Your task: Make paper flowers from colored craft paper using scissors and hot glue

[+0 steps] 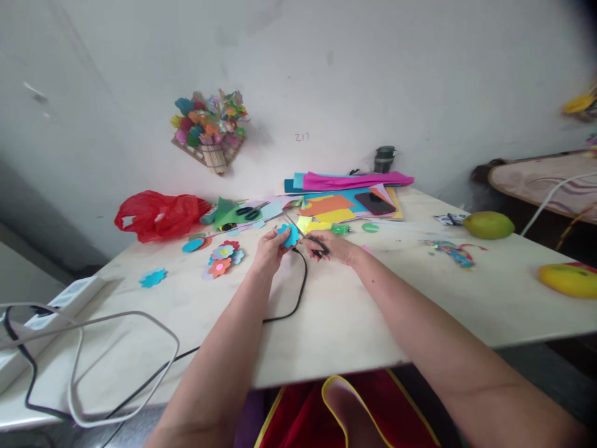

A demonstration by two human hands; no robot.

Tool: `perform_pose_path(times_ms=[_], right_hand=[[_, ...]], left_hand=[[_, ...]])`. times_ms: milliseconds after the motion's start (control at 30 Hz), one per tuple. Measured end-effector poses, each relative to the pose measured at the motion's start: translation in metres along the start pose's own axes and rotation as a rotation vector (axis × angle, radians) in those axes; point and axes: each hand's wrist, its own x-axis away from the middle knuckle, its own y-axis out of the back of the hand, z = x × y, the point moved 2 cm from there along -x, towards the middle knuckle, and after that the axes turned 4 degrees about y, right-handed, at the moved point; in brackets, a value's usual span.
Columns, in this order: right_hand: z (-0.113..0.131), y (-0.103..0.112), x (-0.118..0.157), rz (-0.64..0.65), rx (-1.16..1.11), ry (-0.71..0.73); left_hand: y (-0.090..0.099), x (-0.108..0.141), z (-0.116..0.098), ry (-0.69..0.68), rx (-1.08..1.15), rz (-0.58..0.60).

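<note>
Near the middle of the table my left hand [272, 249] pinches a blue paper flower [288, 235] with a scalloped edge. My right hand [333, 246] is closed round the handles of black-handled scissors [319, 247], and their blades point up and left beside the paper flower. Whether the blades touch the paper is too small to tell. To the left lie a pile of layered paper flowers [220, 267], another blue scalloped piece [153, 278] and round blue and orange discs [193, 245].
Behind my hands are coloured sheets [326, 208], a phone [374, 203] and second scissors [249, 213]. A red plastic bag [161, 214] sits back left. Cables and a power strip [65, 300] occupy the left edge. A green-yellow fruit [489, 225] rests at the right.
</note>
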Motion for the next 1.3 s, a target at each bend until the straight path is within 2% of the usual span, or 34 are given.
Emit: perform_pose_path(times_ms=[233, 933, 1300], right_hand=[[-0.001, -0.003, -0.001, -0.018, -0.003, -0.011], [-0.005, -0.009, -0.003, -0.032, -0.064, 0.018], [-0.002, -0.013, -0.003, -0.083, -0.075, -0.01]], left_hand=[[-0.001, -0.002, 0.003, 0.007, 0.065, -0.079], [-0.014, 0.005, -0.001, -0.084, 0.107, -0.142], [-0.013, 0.004, -0.002, -0.099, 0.136, -0.205]])
